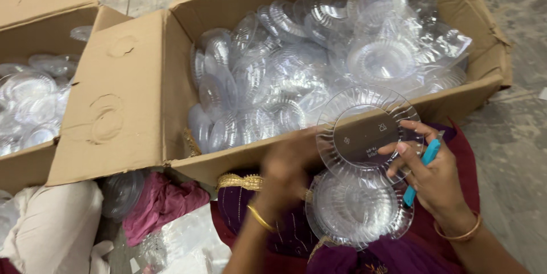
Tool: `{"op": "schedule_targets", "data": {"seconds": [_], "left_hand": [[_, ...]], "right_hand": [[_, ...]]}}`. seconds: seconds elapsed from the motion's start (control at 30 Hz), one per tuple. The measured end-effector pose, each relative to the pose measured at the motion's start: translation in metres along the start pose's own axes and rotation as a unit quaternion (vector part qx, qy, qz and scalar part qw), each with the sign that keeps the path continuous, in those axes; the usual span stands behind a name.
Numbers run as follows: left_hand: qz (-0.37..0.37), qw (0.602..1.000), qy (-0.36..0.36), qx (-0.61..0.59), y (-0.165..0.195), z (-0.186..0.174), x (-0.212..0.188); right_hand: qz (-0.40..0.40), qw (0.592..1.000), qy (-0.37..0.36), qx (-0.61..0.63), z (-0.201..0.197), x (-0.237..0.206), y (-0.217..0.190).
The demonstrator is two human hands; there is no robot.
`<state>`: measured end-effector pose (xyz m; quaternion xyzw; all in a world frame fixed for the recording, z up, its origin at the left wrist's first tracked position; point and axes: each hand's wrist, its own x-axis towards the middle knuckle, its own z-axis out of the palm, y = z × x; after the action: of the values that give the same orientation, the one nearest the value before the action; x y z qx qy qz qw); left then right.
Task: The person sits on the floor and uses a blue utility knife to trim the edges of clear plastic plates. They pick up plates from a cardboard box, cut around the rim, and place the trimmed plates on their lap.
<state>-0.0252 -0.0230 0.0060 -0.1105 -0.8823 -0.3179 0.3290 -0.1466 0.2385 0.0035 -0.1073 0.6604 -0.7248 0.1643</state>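
My right hand holds a clear round plastic plate upright by its right rim, with a blue tool tucked in the same hand. My left hand, blurred, touches the plate's left rim. Below the hands a stack of clear plates rests on my lap, on dark red cloth. Just beyond the hands stands a large open cardboard box filled with several loose clear plates.
A second cardboard box at the left also holds clear plates. A pink cloth, a white cloth and a clear lid lie at the lower left. Grey concrete floor shows to the right.
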Motion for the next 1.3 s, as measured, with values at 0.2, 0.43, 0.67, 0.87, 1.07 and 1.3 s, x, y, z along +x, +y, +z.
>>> {"op": "schedule_targets", "data": {"seconds": [0.2, 0.43, 0.67, 0.87, 1.07, 1.3], "left_hand": [[-0.467, 0.823, -0.078, 0.314, -0.182, -0.045, 0.041], [-0.561, 0.747, -0.172, 0.312, -0.205, -0.036, 0.014], [-0.384, 0.893, 0.213, 0.099, -0.069, -0.088, 0.027], [-0.428, 0.819, 0.274, -0.267, 0.019, -0.046, -0.031], [-0.470, 0.870, 0.089, 0.121, 0.029, -0.025, -0.082], [-0.383, 0.832, 0.114, -0.385, 0.119, 0.028, -0.044]], "right_hand": [[0.008, 0.999, 0.004, -0.032, -0.006, -0.018, -0.008], [0.016, 1.000, 0.010, -0.024, -0.016, -0.031, -0.012], [0.014, 1.000, 0.005, -0.023, -0.017, -0.028, -0.013], [-0.020, 1.000, -0.002, 0.001, -0.019, -0.039, -0.019], [-0.029, 0.997, -0.023, 0.069, -0.024, -0.045, -0.018], [0.040, 0.982, -0.093, 0.157, -0.002, -0.075, 0.027]]}}
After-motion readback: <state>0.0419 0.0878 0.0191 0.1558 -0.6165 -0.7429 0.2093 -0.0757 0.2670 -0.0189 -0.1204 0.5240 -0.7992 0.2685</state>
